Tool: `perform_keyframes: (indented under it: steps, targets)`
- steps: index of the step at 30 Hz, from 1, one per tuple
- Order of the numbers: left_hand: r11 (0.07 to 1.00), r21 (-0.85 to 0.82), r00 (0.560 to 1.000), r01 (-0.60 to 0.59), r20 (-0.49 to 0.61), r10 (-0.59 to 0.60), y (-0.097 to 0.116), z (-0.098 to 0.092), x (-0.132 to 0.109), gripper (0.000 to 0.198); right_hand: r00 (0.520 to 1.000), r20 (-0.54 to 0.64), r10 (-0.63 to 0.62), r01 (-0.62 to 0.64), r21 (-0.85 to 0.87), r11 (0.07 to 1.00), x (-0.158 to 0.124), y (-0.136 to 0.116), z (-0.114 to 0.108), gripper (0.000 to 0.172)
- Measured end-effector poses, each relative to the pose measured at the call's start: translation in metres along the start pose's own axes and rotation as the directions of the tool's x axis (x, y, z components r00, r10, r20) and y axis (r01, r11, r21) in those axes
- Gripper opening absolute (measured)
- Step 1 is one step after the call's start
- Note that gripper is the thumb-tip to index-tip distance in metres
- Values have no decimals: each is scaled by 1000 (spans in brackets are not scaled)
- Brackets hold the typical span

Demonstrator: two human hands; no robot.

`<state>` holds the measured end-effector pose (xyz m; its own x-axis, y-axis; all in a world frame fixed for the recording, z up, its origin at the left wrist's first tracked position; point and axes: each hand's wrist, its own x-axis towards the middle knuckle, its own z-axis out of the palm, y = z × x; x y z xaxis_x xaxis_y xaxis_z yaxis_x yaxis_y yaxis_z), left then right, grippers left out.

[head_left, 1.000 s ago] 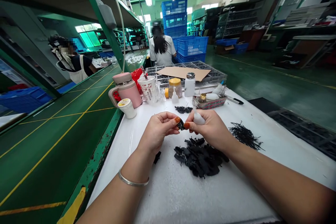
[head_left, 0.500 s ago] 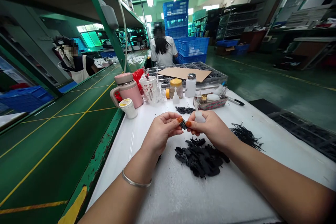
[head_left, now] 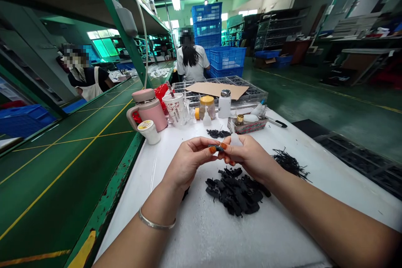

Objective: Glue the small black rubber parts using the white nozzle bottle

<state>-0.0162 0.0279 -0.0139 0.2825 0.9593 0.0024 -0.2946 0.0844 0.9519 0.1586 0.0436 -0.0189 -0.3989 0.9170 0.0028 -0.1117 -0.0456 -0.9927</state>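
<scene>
Left to right: a pink insulated mug [head_left: 147, 112] stands at ten o'clock from the hands on the white bench top [head_left: 201, 238]. The left hand [head_left: 188, 163] is curled, its finger and thumb pinching a small black part [head_left: 216, 148] at centre. The right hand [head_left: 248, 157] closes around a translucent squeeze bottle [head_left: 235, 140], its fingertips against the part. Black pieces [head_left: 235, 194] lie heaped at six o'clock, black bristles [head_left: 290, 164] at three. The part looks light, stiff and easily dropped; edges seem the best hold.
</scene>
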Motion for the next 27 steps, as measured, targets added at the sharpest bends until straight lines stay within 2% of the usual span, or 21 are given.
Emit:
perform_keyframes:
  steps: [3,7,10,16,23,27]
  targets:
    - [1000,-13,1000,-9,-30,9,1,-3,1,23,994,-80,-74,57,-188,980,0,-5,-2,31]
    - [1000,-23,996,8,-88,-10,3,-7,1,27,978,-139,-153,110,-279,954,-1,-11,-5,32]
    - [1000,1,992,-25,-121,25,5,-9,1,24,972,-121,-200,150,-333,931,-4,-17,-5,34]
    - [996,38,991,-81,-107,85,6,-11,1,23,954,-109,-280,198,-476,857,-10,-26,-4,36]
    - [994,74,983,-82,-157,93,7,-10,2,24,955,-81,-285,217,-463,859,-12,-25,-11,44]
    - [996,55,979,-72,-187,81,6,-11,3,25,948,-40,-317,219,-640,736,-10,-27,-20,37]
